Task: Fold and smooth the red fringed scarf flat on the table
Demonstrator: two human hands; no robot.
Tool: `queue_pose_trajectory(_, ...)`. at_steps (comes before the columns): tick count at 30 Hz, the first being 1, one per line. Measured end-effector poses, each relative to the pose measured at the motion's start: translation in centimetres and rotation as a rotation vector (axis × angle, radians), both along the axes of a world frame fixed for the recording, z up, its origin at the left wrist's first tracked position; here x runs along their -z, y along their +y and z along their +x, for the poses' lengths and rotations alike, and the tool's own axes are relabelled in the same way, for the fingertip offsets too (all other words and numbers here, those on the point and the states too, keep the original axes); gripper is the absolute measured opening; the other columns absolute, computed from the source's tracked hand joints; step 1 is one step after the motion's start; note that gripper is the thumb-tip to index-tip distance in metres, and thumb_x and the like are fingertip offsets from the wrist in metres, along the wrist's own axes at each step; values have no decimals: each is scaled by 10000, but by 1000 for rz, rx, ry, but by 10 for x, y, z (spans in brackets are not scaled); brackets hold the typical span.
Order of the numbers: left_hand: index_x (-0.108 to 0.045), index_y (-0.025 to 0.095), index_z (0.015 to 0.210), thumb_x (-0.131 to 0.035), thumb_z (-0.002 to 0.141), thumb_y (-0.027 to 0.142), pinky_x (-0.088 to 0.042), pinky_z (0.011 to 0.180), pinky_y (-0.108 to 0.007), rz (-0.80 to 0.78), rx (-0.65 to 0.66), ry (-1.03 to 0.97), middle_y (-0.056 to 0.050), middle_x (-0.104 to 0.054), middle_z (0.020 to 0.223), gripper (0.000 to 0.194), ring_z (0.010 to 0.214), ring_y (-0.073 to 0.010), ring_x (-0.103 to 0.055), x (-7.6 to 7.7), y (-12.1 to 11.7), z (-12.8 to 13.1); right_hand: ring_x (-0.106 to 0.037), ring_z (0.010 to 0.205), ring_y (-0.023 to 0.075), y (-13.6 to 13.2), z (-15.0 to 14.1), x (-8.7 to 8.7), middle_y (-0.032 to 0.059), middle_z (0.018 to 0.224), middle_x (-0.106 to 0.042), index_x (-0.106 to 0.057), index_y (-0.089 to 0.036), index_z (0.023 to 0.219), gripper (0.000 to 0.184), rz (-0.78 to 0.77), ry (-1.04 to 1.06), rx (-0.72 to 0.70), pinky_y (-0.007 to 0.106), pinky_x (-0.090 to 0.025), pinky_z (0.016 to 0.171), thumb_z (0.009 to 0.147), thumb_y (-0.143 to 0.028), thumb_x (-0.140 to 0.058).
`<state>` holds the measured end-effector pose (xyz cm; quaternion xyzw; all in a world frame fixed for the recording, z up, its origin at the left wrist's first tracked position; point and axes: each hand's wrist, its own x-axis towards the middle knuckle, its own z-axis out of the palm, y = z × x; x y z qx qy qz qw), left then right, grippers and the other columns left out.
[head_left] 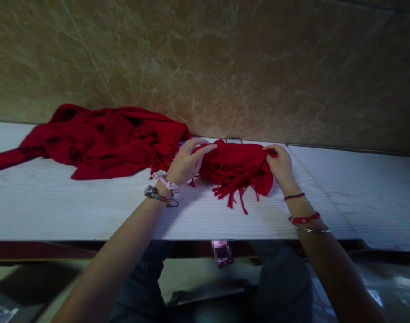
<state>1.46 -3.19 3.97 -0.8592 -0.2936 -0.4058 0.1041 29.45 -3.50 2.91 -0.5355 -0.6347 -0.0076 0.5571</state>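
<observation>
A red fringed scarf (pixel 240 157) lies folded in a small bundle on the white wood-grain tabletop, its tassels hanging toward me. At the bundle's left upper edge is my left hand (pixel 186 163), thumb and fingers closed on the cloth; part of the grip is hidden. My right hand (pixel 279 165) pinches the right upper corner between thumb and fingers. To the left spreads a larger crumpled heap of red cloth (pixel 107 139), also with tassels near my left wrist. Whether the heap and the bundle are one piece, I cannot tell.
Behind the white tabletop (pixel 90 211) rises a brown marbled wall (pixel 205 67). A thin dark-edged object (pixel 233 140) shows partly behind the bundle. The table's front edge runs just above my legs (pixel 282 282). A seam crosses the tabletop at the right.
</observation>
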Motion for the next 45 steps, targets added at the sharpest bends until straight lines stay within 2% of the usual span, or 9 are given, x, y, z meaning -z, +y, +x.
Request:
queue_pose_trajectory(5,-528,202,1130,-481,814,205,-371,881,-358,-58,145,320,-58,-557,1105,320,1033,-192,-474,3,-7,12,-530,832,191,-18,-11,-7,46,816,-566,-596,-198,739,337,155,-108,-17,366,-427,797,591,-8,-360)
queue_pose_trajectory(11,-542,192,1113,-490,825,191,-382,803,-330,-115,-46,305,-51,-623,964,292,915,-182,-542,11,2,9,-524,923,197,-44,-44,-15,64,960,-593,-572,-199,999,249,4,-628,-503,366,-420,812,765,-184,-490)
queue_pose_trajectory(16,-573,160,1059,-453,841,178,-413,760,-295,-61,-140,90,-61,-620,907,250,833,-169,-554,9,5,2,-456,1044,254,-36,-50,-4,127,1099,-546,-587,-162,1019,284,-44,-921,-378,426,-353,877,740,-159,-537)
queue_pose_trajectory(22,-612,150,977,-461,829,200,-419,772,-303,-66,-176,-154,-60,-608,866,217,848,-175,-548,-2,1,-4,-545,788,169,-31,-34,-13,42,792,-599,-583,-196,765,240,63,-464,-336,317,-426,728,721,-35,-410)
queue_pose_trajectory(28,-531,160,1113,-470,829,310,-453,685,-231,-475,231,-157,-18,-609,808,327,726,-120,-572,-7,-4,-3,-548,691,139,-23,-10,-21,-11,718,-572,-529,-211,734,97,181,110,-111,288,-440,675,664,-148,-511)
queue_pose_trajectory(34,-525,159,1109,-446,842,271,-400,886,-337,-164,-54,-115,-83,-531,1057,300,997,-181,-495,1,3,1,-537,669,164,-6,42,-17,-3,659,-545,-541,-195,667,195,70,409,107,348,-445,661,554,-73,-438)
queue_pose_trajectory(37,-476,176,1168,-450,841,256,-372,930,-363,-116,-88,-74,-95,-483,1159,337,1084,-194,-448,6,4,4,-554,744,166,-10,48,-26,0,716,-542,-524,-190,719,253,242,559,71,360,-456,694,531,-61,-415)
queue_pose_trajectory(40,-424,168,1223,-477,831,294,-343,965,-382,-134,-95,-35,-119,-421,1265,415,1167,-217,-392,11,4,8,-559,839,163,-20,25,-38,12,812,-564,-545,-194,792,281,304,280,-142,373,-445,787,577,-63,-421)
queue_pose_trajectory(45,-485,157,1169,-460,826,232,-407,894,-323,-234,-43,5,-81,-570,1127,352,1026,-182,-528,11,1,9,-509,1008,245,-24,-29,-43,121,1061,-577,-571,-162,1029,312,-134,-629,-195,420,-394,867,722,-162,-517)
